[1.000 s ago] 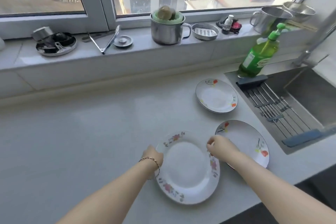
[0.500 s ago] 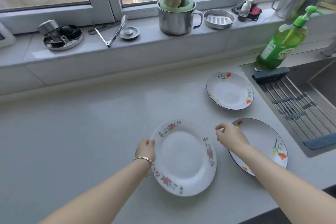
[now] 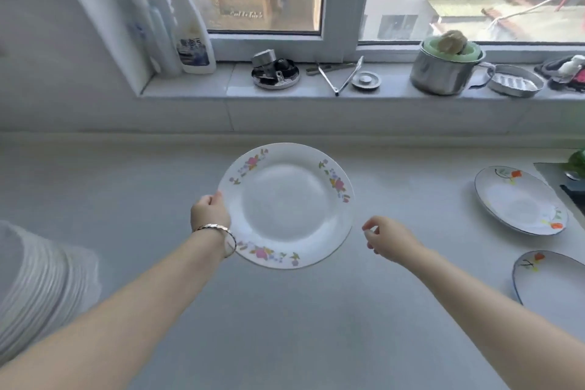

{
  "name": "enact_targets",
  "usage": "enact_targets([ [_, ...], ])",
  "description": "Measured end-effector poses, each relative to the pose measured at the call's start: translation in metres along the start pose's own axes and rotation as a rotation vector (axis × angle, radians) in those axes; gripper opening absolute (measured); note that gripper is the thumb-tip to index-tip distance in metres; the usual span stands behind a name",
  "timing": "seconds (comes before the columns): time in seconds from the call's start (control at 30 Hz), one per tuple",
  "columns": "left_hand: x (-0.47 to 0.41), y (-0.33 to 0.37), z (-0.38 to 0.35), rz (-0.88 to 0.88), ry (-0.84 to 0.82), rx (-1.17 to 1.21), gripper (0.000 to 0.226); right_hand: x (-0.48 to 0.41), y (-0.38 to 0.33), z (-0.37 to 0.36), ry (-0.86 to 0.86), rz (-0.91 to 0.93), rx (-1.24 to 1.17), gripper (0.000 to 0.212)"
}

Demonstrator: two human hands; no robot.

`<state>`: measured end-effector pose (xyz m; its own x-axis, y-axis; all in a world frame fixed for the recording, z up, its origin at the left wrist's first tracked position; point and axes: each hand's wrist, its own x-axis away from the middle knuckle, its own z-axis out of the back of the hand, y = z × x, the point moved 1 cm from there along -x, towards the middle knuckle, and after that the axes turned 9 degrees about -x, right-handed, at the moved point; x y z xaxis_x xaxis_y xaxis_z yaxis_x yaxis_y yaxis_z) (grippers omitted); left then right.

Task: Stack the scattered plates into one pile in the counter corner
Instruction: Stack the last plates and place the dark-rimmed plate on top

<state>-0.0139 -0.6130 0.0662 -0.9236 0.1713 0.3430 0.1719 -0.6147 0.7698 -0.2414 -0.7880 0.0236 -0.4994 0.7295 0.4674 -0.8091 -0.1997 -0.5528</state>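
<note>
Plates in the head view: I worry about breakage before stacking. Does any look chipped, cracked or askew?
Nothing stands out. The round white pink-flowered plate, gripped at its rim by the left hand, looks whole. The farther white orange-flowered plate and the nearer orange-flowered plate lie flat on the grey counter, apart; no cracks show.

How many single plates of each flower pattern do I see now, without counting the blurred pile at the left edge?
Pink-flower plate: 1, held by the left hand
Orange-flower plates: 2, lying on the counter
Total: 3
</note>
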Motion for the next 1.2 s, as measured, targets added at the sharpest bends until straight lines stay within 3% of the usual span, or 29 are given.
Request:
enact_targets([
  [0.2, -0.043, -0.041, 0.152, 0.17, 0.2, 0.093, 0.04, 0.006, -0.128, -0.084, -0.116, 0.197, 0.161, 0.023],
  [0.4, -0.073, -0.093, 0.282, 0.197, 0.464, 0.089, 0.022, 0.018, -0.232, -0.164, -0.187, 0.362, 0.243, 0.009],
  [0.57, -0.081, -0.136, 0.346, 0.295, 0.579, 0.095, 0.036, 0.023, -0.279, -0.207, -0.223, 0.431, 0.32, 0.012],
  [0.7, -0.087, -0.168, 0.37, 0.374, 0.633, 0.088, 0.029, 0.022, -0.302, -0.229, -0.247, 0.471, 0.373, 0.023],
  [0.97, -0.098, -0.201, 0.376, 0.464, 0.61, 0.094, 0.034, 0.029, -0.316, -0.253, -0.292, 0.487, 0.394, 0.024],
  [1.1, -0.105, -0.21, 0.383, 0.416, 0.529, -0.068, 0.029, 0.031, -0.315, -0.259, -0.309, 0.492, 0.413, 0.024],
  [1.2, -0.107, -0.214, 0.391, 0.35, 0.389, -0.27, 0.041, 0.031, -0.314, -0.262, -0.315, 0.483, 0.424, 0.024],
])
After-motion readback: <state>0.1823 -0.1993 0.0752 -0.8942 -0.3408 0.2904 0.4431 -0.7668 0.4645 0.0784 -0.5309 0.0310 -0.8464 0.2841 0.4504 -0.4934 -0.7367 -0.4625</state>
